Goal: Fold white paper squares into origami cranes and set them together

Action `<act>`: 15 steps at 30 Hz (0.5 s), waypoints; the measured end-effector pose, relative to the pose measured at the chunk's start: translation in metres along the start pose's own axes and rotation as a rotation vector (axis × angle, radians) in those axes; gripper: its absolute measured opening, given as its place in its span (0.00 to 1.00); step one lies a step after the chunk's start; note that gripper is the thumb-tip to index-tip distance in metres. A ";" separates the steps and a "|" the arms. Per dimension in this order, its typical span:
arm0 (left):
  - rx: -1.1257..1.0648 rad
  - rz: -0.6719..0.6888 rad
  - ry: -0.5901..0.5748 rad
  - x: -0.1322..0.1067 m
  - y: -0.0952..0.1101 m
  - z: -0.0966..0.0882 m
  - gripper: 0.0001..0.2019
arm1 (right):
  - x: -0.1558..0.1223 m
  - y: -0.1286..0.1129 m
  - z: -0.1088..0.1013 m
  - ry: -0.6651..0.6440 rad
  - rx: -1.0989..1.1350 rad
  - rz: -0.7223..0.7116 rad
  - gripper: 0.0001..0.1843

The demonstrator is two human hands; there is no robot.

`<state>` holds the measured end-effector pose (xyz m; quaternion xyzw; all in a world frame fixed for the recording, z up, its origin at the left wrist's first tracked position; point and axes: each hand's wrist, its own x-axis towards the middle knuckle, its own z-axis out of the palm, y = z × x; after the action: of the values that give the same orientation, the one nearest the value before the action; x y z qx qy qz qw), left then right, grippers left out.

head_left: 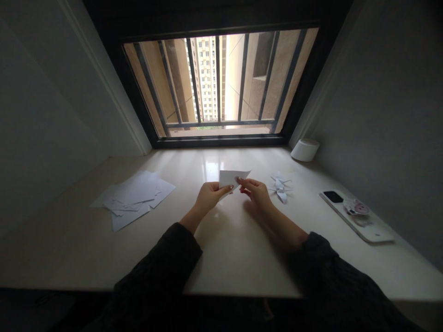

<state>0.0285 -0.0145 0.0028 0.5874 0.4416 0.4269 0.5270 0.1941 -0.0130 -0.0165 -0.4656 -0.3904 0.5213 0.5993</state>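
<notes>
One small white paper (227, 177), judged part-folded, is held above the table (221, 263): firmly pinched in the left hand (208, 193), its right side pinched by the curled right hand (259, 192). Folded paper shapes (280, 182), seemingly finished, are set rightward; loose sheets (136, 186), seemingly unfolded, are piled leftward.

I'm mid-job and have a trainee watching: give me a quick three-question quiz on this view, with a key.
1. True or false: the left hand and the right hand both touch the white paper.

2. Besides that paper, which lies nearest the right hand?
A) the phone
B) the folded paper shapes
C) the round white object by the window

3. What lies on the pale surface to the left of the left hand?

Key: 1. True. 2. B. 3. An overlapping pile of loose sheets.
</notes>
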 end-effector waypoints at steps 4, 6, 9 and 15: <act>0.029 0.020 0.009 0.001 -0.005 0.000 0.19 | 0.009 -0.006 -0.011 0.076 0.000 -0.065 0.13; 0.024 0.037 0.018 0.002 -0.007 0.000 0.19 | 0.011 -0.007 -0.013 0.088 -0.008 -0.081 0.14; 0.022 0.057 0.035 0.003 -0.010 0.000 0.18 | 0.011 -0.008 -0.013 0.096 -0.013 -0.088 0.14; 0.067 0.108 0.056 0.005 -0.014 0.000 0.19 | 0.009 -0.008 -0.011 0.115 0.011 -0.060 0.14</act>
<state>0.0284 -0.0094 -0.0107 0.6155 0.4377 0.4561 0.4707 0.2084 -0.0059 -0.0116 -0.4793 -0.3664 0.4776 0.6386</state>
